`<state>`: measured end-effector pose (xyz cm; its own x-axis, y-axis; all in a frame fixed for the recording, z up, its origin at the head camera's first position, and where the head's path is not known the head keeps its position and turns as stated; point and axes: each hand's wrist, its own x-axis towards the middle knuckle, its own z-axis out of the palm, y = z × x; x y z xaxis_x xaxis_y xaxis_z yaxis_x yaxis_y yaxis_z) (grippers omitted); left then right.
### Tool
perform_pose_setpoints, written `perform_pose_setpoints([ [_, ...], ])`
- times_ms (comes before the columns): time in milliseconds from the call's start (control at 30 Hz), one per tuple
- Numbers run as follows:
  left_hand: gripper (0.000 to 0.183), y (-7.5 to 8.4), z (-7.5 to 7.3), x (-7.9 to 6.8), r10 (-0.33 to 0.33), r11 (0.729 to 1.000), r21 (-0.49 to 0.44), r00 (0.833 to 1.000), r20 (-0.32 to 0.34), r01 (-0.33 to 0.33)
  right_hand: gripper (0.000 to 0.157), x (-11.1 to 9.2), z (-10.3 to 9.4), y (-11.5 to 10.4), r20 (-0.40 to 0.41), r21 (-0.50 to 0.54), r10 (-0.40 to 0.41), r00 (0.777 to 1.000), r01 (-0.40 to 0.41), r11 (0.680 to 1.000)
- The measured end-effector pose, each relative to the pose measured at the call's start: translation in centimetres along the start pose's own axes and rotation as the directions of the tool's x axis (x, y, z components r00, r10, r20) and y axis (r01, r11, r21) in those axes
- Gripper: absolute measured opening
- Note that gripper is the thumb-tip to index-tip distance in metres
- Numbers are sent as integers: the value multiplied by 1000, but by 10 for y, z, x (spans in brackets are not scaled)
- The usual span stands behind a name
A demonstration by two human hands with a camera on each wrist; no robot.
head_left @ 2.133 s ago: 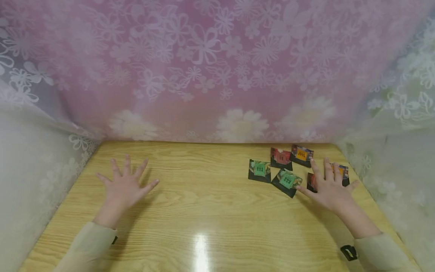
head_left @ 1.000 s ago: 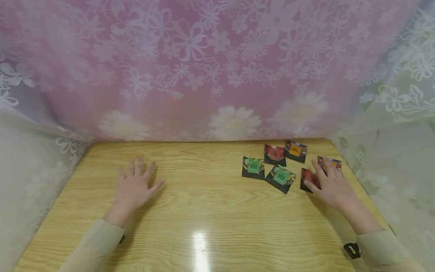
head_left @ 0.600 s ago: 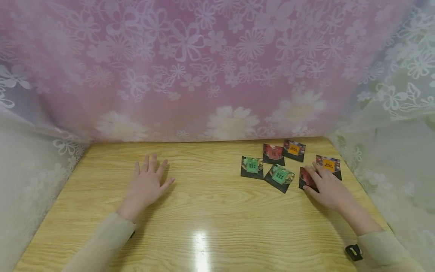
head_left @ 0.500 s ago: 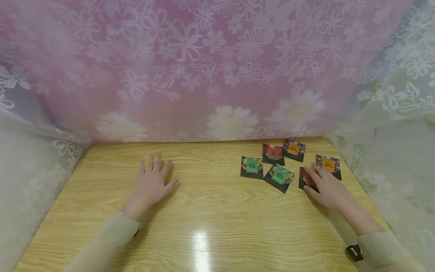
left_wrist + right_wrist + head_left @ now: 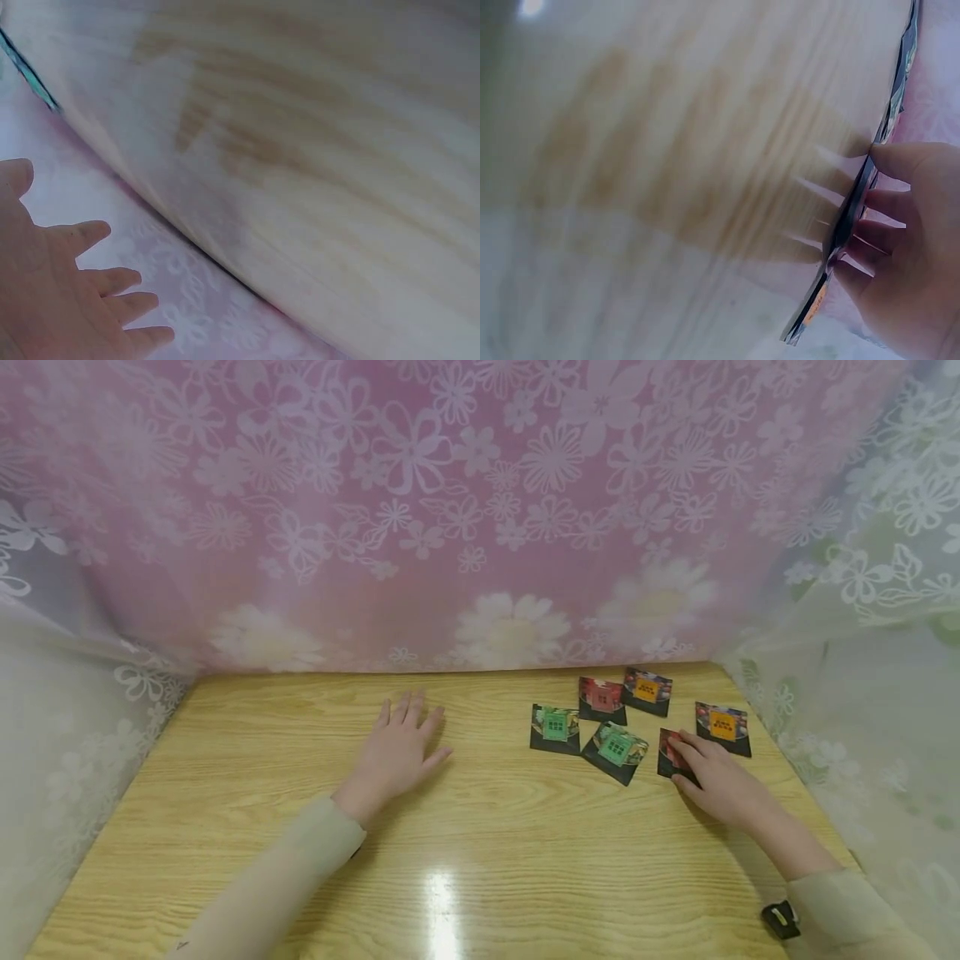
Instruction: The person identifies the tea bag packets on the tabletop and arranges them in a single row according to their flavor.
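Observation:
My right hand [image 5: 723,785] touches a black-and-red sachet [image 5: 667,755] that lies flat on the table and is partly hidden under the fingers. In the right wrist view the fingertips meet this sachet [image 5: 849,210], seen edge-on, with the fingers apart. Just behind the hand lies an orange-labelled sachet [image 5: 722,727]. Two green-labelled sachets, one upright [image 5: 555,727] and one turned askew [image 5: 616,752], are to its left. My left hand [image 5: 393,752] is over the middle of the table, fingers straight and nothing in them; the left wrist view shows its spread fingers [image 5: 124,281].
Another red sachet [image 5: 602,700] and another orange one [image 5: 647,692] lie by the table's back edge. The wood-grain table [image 5: 480,827] has a glare spot at the front. A pink flowered curtain [image 5: 420,527] closes the back, with pale curtains on both sides.
My left hand has moved right across the table from the left side. My right hand has come down from spread fingers above the sachets to touch the red one; the orange one behind is uncovered.

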<state>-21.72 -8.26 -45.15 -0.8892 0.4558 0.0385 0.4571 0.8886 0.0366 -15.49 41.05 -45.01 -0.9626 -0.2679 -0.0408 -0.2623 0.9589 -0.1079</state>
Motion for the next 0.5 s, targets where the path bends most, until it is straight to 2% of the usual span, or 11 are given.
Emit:
perform_pose_setpoints([
  [500,69,61,2,47,119,992,46,992,52,-121,66,1,2,10,14,52,3,1000,-3,999],
])
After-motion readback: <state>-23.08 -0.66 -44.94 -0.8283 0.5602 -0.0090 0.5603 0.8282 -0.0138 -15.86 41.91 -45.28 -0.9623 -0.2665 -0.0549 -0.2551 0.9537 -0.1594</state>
